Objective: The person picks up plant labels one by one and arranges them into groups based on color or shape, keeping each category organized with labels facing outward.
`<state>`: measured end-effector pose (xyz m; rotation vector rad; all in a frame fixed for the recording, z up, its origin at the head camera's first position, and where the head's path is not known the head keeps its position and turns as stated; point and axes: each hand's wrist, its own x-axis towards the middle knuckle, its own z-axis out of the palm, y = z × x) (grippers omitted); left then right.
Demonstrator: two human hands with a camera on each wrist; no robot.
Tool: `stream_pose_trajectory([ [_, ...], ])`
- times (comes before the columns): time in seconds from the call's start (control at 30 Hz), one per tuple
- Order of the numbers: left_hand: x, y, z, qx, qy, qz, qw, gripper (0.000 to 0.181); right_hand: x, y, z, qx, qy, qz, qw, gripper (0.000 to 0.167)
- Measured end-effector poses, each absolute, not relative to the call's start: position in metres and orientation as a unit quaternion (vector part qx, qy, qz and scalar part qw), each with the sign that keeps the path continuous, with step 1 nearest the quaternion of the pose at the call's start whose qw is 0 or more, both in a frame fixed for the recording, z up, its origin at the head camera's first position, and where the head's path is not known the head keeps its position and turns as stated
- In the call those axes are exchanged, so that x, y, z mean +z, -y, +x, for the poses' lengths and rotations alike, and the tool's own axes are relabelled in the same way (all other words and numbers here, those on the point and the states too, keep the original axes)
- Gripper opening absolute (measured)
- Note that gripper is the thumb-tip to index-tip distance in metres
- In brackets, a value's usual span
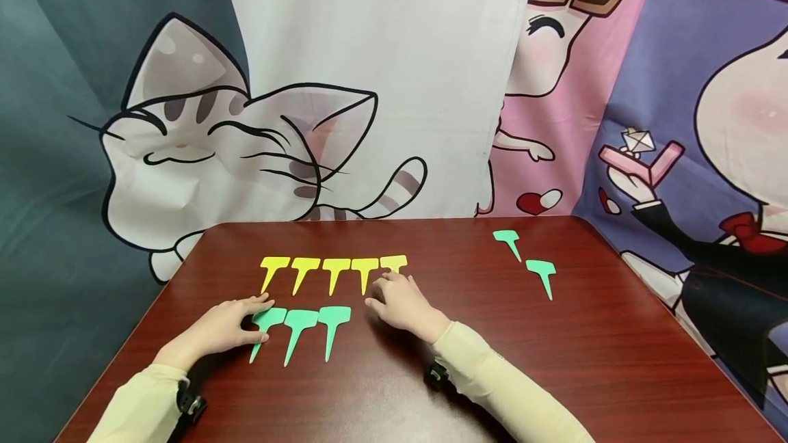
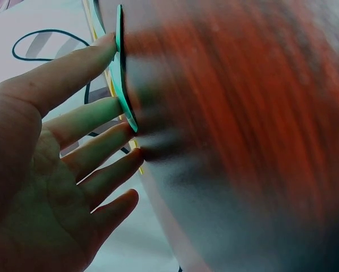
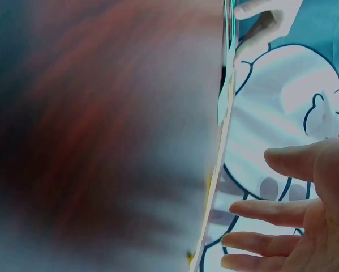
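T-shaped plant labels lie flat on the table. Three green ones form a near row, and my left hand (image 1: 224,325) is at the leftmost green plant label (image 1: 269,318). Its fingers are fairly straight, the index fingertip by the label's head and the thumb at its stem. In the left wrist view, the thumb and index finger of the left hand (image 2: 50,147) touch a green label (image 2: 122,73) seen edge-on. My right hand (image 1: 403,306) is beside the rightmost yellow plant label (image 1: 394,262), partly covering its stem. Loosely extended fingers of the right hand (image 3: 294,209) hold nothing.
Several yellow plant labels (image 1: 335,272) make a row behind the green ones. Two more green labels, one farther back (image 1: 507,236) and one nearer (image 1: 542,268), lie at the right. Beyond the reddish-brown table (image 1: 492,374) hangs a cartoon-printed cloth (image 1: 394,39).
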<state>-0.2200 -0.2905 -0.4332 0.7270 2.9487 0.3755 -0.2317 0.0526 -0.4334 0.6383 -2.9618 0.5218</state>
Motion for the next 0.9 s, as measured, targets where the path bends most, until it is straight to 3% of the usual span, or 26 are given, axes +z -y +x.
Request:
stream_pose_trajectory([
  [0.9,-0.433,0.291,-0.22,0.127,-0.962,0.235,0.048,0.07,-0.437,-0.136,-0.257,0.139,0.977,0.158,0.036,0.047],
])
